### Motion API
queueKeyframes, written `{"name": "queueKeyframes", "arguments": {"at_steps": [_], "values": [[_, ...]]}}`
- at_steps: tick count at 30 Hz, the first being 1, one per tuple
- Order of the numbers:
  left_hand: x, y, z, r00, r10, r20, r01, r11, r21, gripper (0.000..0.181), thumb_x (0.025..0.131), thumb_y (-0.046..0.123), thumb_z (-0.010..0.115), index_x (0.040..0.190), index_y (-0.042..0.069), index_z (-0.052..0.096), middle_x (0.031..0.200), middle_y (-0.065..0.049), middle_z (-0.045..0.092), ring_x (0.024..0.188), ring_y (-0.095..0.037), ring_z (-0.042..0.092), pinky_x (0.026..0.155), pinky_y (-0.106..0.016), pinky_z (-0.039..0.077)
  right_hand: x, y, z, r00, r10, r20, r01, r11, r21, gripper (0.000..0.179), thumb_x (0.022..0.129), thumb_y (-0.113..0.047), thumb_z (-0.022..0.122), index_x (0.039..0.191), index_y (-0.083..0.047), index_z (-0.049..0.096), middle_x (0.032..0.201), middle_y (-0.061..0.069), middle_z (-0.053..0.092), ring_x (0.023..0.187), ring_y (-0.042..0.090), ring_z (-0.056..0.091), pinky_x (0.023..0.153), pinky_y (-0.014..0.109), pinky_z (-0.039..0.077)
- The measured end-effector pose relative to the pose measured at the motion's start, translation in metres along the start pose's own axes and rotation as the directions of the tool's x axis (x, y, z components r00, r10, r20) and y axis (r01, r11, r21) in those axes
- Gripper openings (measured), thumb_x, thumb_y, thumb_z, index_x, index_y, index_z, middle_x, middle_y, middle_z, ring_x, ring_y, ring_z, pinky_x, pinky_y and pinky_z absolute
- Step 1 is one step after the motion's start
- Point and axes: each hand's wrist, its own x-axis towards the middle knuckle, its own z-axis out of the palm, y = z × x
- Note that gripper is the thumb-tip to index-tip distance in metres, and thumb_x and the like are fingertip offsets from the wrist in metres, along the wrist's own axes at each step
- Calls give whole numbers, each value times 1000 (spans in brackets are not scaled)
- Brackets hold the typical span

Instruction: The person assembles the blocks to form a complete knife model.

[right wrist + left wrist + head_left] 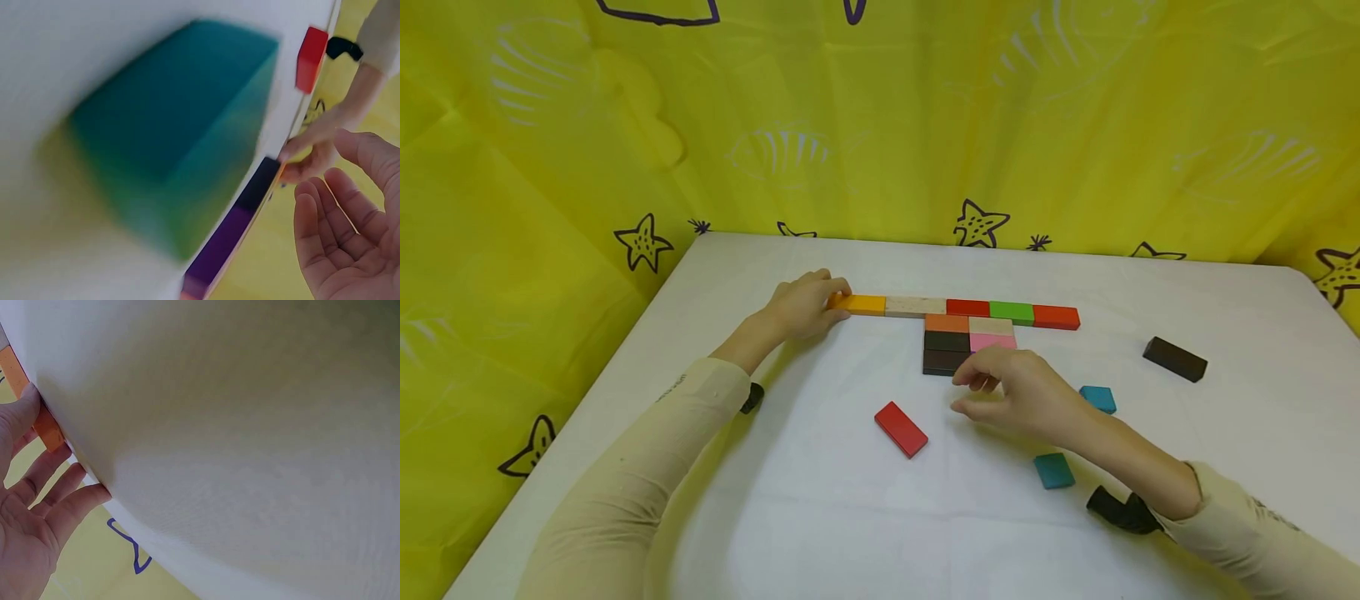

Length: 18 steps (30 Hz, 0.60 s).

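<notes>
My left hand point(808, 307) is at the left end of a row of blocks, its thumb and fingers pinching the yellow-orange block point(867, 306). The left wrist view shows this block, looking orange point(50, 432), between thumb and fingers. To its right the row continues with a plain wood block point(915, 307), a red, a green and another red block. Below the row sits a cluster with an orange block point(947, 323), dark blocks and a pink block point(992, 342). My right hand point(1015, 392), loosely curled and holding nothing, is just in front of that cluster. A purple block point(219, 247) shows in the right wrist view.
A loose red block point(901, 430) lies nearer me on the white table point(820, 517). Two teal blocks point(1054, 471) are near my right forearm, and a dark block point(1176, 359) lies farther right. Yellow patterned cloth point(880, 125) hangs behind the table.
</notes>
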Motion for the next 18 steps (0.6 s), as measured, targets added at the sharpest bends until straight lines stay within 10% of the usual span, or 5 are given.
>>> {"name": "queueKeyframes", "arguments": {"at_steps": [18], "values": [[0, 0, -1, 1000, 6, 3, -6, 1000, -1, 34, 101, 35, 65, 130, 17, 63, 105, -6, 55, 97, -24, 54, 80, -45, 46, 13, -28, 35, 976, -21, 217, 14, 999, 36, 29, 82, -31, 87, 103, -17, 72, 93, -13, 66, 92, 9, 62, 86, 31, 53]]}}
